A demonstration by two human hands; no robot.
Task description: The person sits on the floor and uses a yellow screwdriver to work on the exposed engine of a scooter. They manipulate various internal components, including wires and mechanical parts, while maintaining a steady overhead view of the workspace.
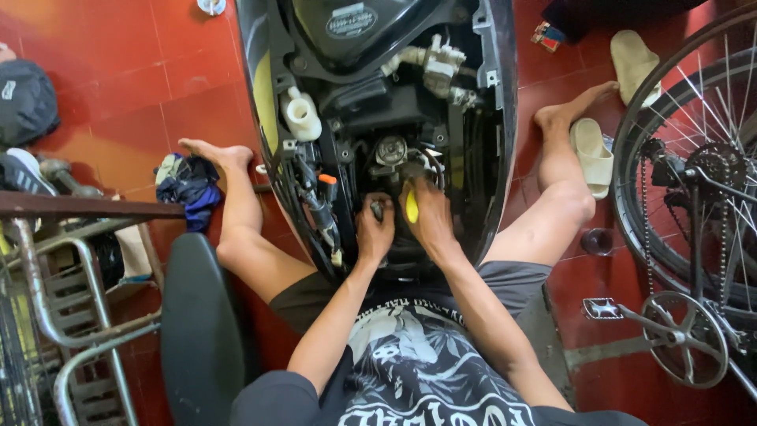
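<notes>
Red floor tiles [110,95] are spreading out under everything. Far to the left of the left hand, a metal rack [71,315] is standing, with a black seat cushion [201,331] lying between it and the person's left leg. A bundle of blue and dark rags [188,185] is sitting just beside the left foot. The left hand [374,233] is reaching into the opened scooter body [378,118], its fingers curling tight around a small dark metal part [378,209]. Just to its right, the right hand [430,217] is closing around a yellow-handled tool [412,207], pressing it down toward the round engine part [391,150] directly above both hands. A white plastic reservoir [301,114] is sitting above and left of the left hand. Well to the right of the right hand, a beige sandal [591,154] is lying by the right foot, and a bicycle wheel [694,181] is standing beyond it.
</notes>
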